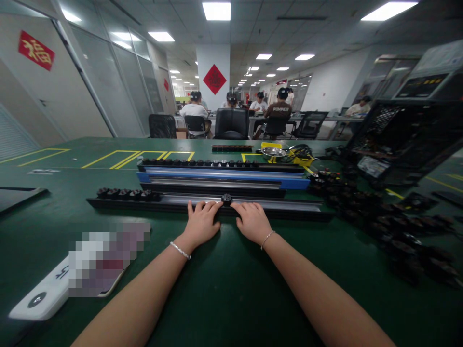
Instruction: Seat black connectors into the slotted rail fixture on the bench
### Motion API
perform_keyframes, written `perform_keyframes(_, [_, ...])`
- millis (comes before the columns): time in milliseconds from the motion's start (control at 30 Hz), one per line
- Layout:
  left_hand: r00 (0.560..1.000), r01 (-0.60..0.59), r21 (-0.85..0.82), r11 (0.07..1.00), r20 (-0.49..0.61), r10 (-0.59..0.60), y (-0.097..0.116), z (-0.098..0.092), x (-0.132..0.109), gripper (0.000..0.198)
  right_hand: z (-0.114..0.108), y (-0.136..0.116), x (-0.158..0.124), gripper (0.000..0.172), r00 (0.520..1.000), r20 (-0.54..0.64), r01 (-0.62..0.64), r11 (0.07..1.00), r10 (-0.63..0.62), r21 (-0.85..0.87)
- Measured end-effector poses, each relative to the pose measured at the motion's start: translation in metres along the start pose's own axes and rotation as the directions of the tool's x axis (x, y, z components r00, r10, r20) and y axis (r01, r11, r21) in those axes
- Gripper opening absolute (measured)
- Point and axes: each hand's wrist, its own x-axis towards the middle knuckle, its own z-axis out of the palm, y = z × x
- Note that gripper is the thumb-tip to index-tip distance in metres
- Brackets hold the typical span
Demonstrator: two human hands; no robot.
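Observation:
A long black rail [188, 201] with a silvery inner strip lies across the table in front of me. On it sits a small black block [226, 198], between my two hands. My left hand [202, 220] presses the block's left side with its index fingertip, the other fingers bent along the rail. From the opposite side my right hand [253, 220] touches the block, its fingers curled over the rail's near edge. Several similar black blocks [125, 193] stand in a row at the rail's left end. What the thumbs press on is hard to make out.
Behind lie a blue rail [217, 176] and another row of black blocks [198, 163]. Many loose black parts [361, 205] are heaped to the right, below an open computer case [394, 135]. A white device [39, 299] and a blurred-out phone lie front left. People sit farther back.

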Motion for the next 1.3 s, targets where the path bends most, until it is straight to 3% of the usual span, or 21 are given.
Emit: perform_keyframes(1300, [1.000,0.011,0.044,0.999,0.018,-0.012,0.0020,-0.0012,-0.0004,0.058,-0.0080,0.0086,0.0003,0.043,0.998,0.057,0.001,1.000,-0.001,-0.003])
